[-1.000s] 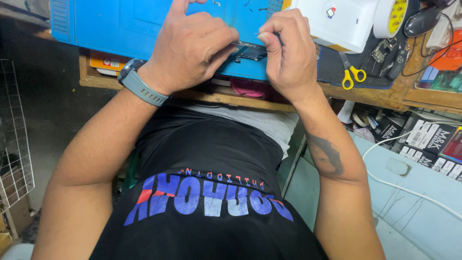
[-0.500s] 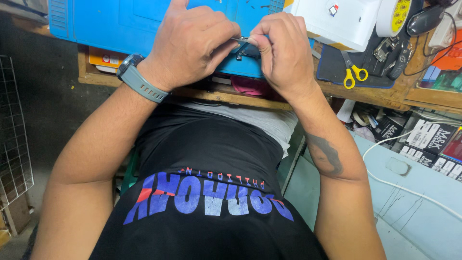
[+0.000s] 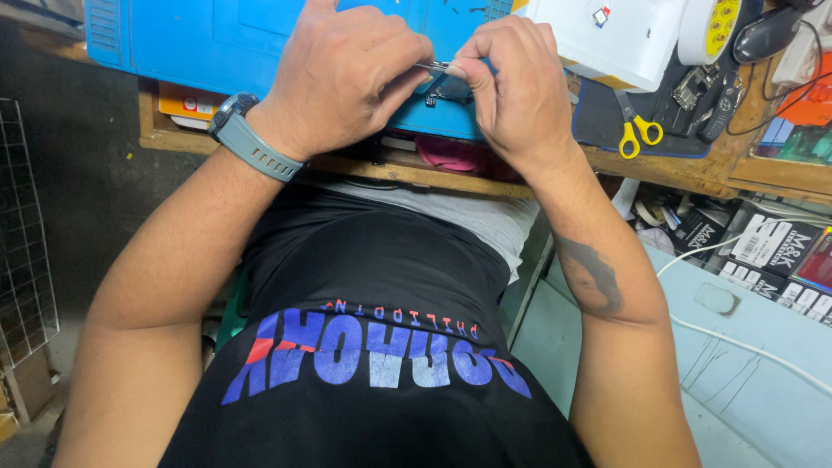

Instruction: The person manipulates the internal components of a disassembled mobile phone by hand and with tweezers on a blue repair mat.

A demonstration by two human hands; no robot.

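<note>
Both hands meet over the blue mat [image 3: 260, 39]: left hand [image 3: 347, 78] and right hand [image 3: 516, 91] each pinching a small dark part [image 3: 446, 87]; yellow scissors [image 3: 637, 130] lie nearby.

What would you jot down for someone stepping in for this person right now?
Left hand: closed, pinching a thin metal tool.
Right hand: closed, gripping a small dark part at the tool's tip.
Both work over the blue mat, near the bench's front edge.
Yellow-handled scissors lie to the right, untouched.
Done: tool and part are in hand and brought together.
Left: cannot tell; the fingers hide the contact point.
</note>
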